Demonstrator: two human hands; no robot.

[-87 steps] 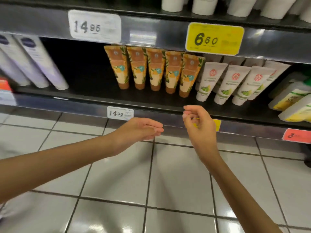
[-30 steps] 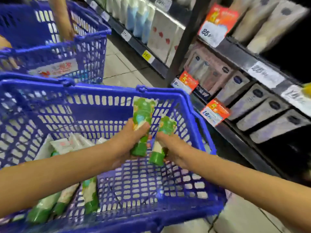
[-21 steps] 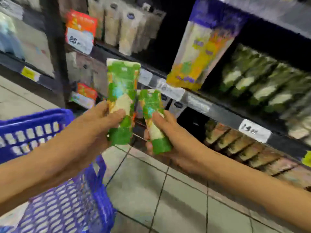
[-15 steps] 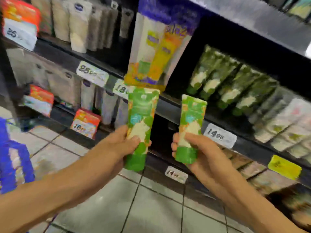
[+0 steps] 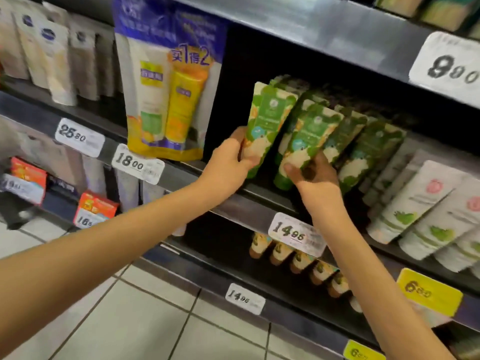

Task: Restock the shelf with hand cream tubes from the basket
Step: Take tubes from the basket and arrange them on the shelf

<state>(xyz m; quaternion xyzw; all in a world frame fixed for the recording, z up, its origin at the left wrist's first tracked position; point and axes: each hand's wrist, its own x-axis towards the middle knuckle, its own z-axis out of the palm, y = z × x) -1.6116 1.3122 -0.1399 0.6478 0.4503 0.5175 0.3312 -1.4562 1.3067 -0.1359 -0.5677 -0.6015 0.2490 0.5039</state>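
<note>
A yellow twin-pack [image 5: 166,105] hangs at the left. Just right of it, the left hand [image 5: 228,162] has its grip curled round the lower half of a green hand cream tube [image 5: 268,118]. This tube stands cap-down and tilted, its cap low over the shelf [image 5: 246,206]; whether it touches cannot be told. Beside it, the right hand [image 5: 315,178] pinches a second green tube [image 5: 307,139] near its cap, most of the tube rising above the grip. This one sits just in front of the row of matching tubes [image 5: 363,149]. White tubes [image 5: 415,206] follow.
</note>
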